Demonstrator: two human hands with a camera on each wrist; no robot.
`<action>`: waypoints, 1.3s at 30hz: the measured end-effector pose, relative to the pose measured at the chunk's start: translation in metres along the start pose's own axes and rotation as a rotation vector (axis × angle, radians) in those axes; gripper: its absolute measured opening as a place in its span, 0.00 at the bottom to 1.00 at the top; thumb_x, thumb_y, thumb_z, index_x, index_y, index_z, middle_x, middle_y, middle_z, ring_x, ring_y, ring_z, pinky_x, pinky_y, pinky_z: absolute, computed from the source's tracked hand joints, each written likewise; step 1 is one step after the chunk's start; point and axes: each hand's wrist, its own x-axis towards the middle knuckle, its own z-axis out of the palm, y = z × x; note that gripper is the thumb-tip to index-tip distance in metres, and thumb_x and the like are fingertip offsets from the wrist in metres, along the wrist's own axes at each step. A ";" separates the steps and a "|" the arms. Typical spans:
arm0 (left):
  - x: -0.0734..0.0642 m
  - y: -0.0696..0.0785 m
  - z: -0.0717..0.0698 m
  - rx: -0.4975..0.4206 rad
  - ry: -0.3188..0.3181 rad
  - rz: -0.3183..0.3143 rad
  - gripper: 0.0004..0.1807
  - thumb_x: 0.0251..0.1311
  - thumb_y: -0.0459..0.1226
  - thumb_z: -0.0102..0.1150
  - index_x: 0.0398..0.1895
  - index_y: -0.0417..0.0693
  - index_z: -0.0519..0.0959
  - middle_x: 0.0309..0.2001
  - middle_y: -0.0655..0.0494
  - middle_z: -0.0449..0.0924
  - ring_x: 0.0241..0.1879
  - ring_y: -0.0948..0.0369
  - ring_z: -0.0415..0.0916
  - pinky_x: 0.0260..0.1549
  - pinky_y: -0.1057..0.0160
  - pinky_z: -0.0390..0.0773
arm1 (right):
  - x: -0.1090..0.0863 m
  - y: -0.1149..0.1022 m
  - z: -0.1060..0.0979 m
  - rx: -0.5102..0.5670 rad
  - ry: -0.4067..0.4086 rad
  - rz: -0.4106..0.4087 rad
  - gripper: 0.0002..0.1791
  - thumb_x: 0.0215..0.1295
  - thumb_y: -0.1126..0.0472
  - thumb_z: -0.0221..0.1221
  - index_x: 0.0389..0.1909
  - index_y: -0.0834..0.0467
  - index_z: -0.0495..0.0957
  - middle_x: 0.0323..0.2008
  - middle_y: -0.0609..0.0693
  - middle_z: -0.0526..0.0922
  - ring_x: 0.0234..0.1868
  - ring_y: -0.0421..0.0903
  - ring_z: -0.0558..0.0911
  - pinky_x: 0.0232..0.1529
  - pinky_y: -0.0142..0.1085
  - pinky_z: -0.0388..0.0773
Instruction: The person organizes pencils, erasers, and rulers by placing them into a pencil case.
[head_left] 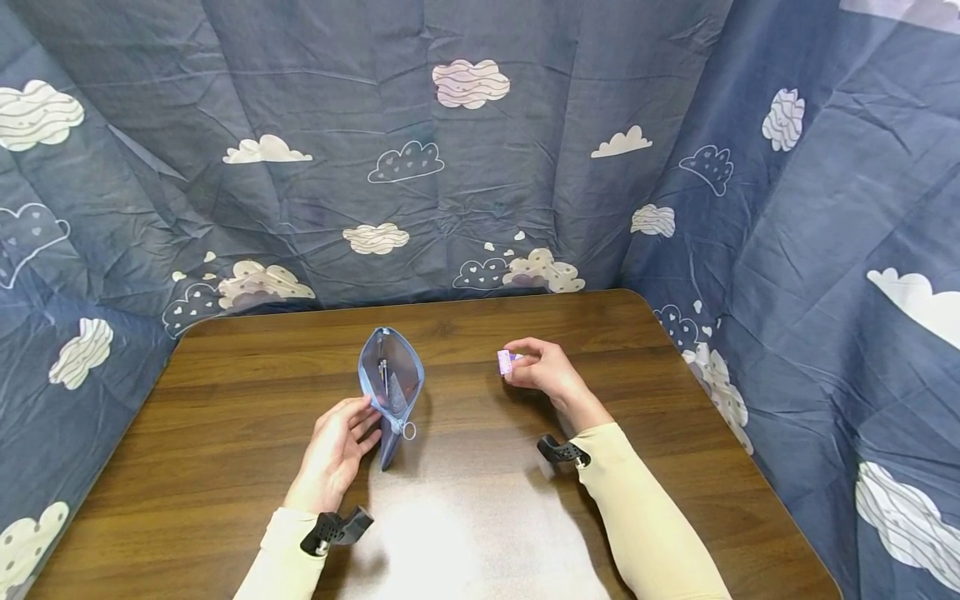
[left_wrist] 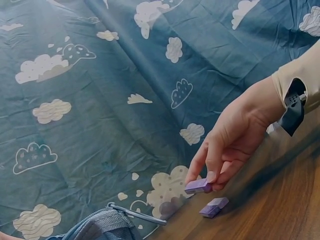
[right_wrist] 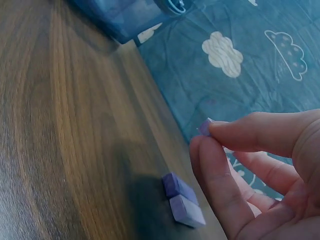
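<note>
Fingers (right_wrist: 255,131) of the right hand (head_left: 549,372) pinch a small purple block (left_wrist: 197,186) at their tips; beneath them, a two-tone purple block (left_wrist: 214,207) lies on the worktop (right_wrist: 90,125). Left of these fingers, the left hand (head_left: 332,450) holds an unzipped blue pouch (head_left: 408,367) upright.

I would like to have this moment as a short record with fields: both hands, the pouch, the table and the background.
Left hand: holds the blue pouch
Right hand: pinches a small purple block, off the table
Pouch: mouth open, slim pen-like item inside
On wooden table: two-tone purple piece near the right hand; whether one or two blocks, unclear
Background: blue cloth with cloud prints
</note>
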 end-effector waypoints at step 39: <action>-0.004 -0.001 0.001 0.025 -0.003 0.006 0.12 0.70 0.33 0.56 0.27 0.50 0.82 0.40 0.49 0.84 0.51 0.52 0.76 0.62 0.43 0.57 | -0.006 -0.022 0.026 0.024 -0.043 -0.038 0.32 0.54 0.80 0.62 0.63 0.69 0.71 0.32 0.56 0.86 0.34 0.48 0.85 0.44 0.47 0.82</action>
